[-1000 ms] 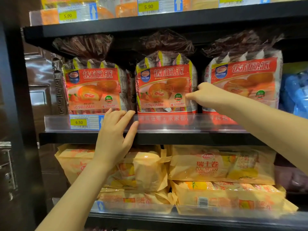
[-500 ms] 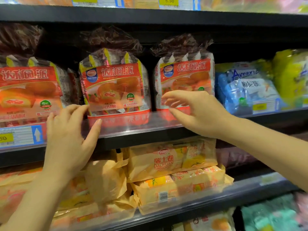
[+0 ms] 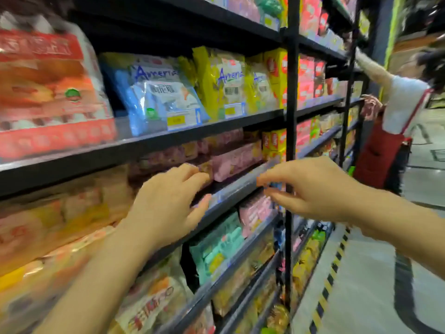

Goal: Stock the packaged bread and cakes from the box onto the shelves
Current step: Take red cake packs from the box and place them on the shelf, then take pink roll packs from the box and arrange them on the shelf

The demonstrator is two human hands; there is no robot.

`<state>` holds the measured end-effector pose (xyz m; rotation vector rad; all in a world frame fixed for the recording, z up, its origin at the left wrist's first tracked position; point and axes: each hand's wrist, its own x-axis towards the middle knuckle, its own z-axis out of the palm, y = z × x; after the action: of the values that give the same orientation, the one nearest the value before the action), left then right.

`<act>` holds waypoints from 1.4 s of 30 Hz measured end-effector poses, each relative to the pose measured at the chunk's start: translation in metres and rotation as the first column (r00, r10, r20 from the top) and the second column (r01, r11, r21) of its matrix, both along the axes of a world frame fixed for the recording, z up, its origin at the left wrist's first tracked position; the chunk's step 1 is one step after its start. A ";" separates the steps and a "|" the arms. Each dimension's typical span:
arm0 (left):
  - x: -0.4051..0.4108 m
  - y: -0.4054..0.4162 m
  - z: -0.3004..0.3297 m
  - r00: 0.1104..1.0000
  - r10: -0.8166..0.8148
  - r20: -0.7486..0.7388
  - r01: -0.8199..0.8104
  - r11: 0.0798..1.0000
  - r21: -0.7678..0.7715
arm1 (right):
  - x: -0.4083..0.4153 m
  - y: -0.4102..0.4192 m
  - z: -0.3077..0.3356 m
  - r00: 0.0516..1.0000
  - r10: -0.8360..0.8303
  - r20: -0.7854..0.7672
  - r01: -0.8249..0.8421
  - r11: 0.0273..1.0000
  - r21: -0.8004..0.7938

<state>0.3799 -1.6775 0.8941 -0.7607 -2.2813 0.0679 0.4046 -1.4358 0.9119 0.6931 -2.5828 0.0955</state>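
Black store shelves (image 3: 154,145) run along my left, packed with bagged bread and cakes. A red cake bag (image 3: 48,92) stands at the far left, with a blue bag (image 3: 159,92) and a yellow bag (image 3: 224,80) beside it. My left hand (image 3: 166,208) hovers in front of the lower shelf edge with fingers loosely spread and holds nothing. My right hand (image 3: 310,189) is out in front of the pink packs (image 3: 233,160), fingers relaxed and slightly bent, also empty. The box is not in view.
A black upright post (image 3: 291,116) divides the shelf bays. Orange bread bags (image 3: 55,225) fill the lower left shelf and green packs (image 3: 219,244) sit below. Another person in a red apron (image 3: 390,141) reaches into the shelves further down the aisle. A striped floor line (image 3: 332,273) runs alongside.
My view has swung right along the aisle. Both hands have left the red cake bags and the shelf edge and moved right and lower, holding nothing.
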 end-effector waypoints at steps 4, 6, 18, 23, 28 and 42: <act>-0.028 0.089 -0.022 0.982 -0.039 0.185 0.068 0.986 -0.154 | 0.006 0.105 -0.023 0.971 -0.225 0.076 0.225 0.974 0.014; -0.041 0.135 -0.032 0.970 -0.066 0.232 0.111 0.976 -0.187 | 0.011 0.157 -0.037 0.941 -0.318 0.119 0.314 0.948 0.048; -0.074 0.483 -0.086 0.813 -0.406 0.417 0.519 0.829 -0.206 | 0.066 0.434 -0.097 0.745 -0.612 0.265 0.634 0.773 0.000; -0.070 0.616 -0.102 0.690 -0.545 0.476 0.688 0.697 -0.200 | 0.097 0.527 -0.118 0.581 -0.725 0.370 0.788 0.615 -0.031; -0.069 0.739 -0.124 0.575 -0.608 0.547 0.793 0.579 -0.190 | 0.116 0.621 -0.144 0.422 -0.811 0.405 0.888 0.460 -0.006; -0.135 1.042 -0.163 0.446 -0.614 0.651 0.870 0.468 -0.154 | 0.085 0.870 -0.171 0.168 -0.877 0.450 0.965 0.240 0.107</act>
<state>0.2446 -0.6353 0.7312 -2.3171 -2.1219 -0.0185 0.4893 -0.5654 0.7408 -1.2762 -2.8255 0.1119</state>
